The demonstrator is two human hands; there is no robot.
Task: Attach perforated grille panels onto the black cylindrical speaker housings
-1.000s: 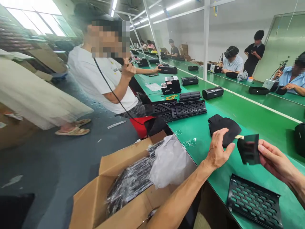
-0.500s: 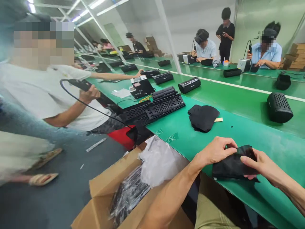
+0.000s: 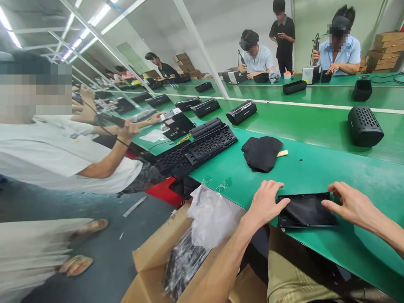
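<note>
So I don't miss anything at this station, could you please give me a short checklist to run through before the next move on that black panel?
Black cloth lying smooth on the flat panel: cannot tell, a crease seems to show.
Panel clear of the front edge of the green bench: not ok, its near corner sits almost at the edge.
Left hand at the panel's edge: ok.
Right hand touching the panel: cannot tell.
Spare black cloth pieces on the bench: ok.
Perforated black grilles on the bench: ok.
</note>
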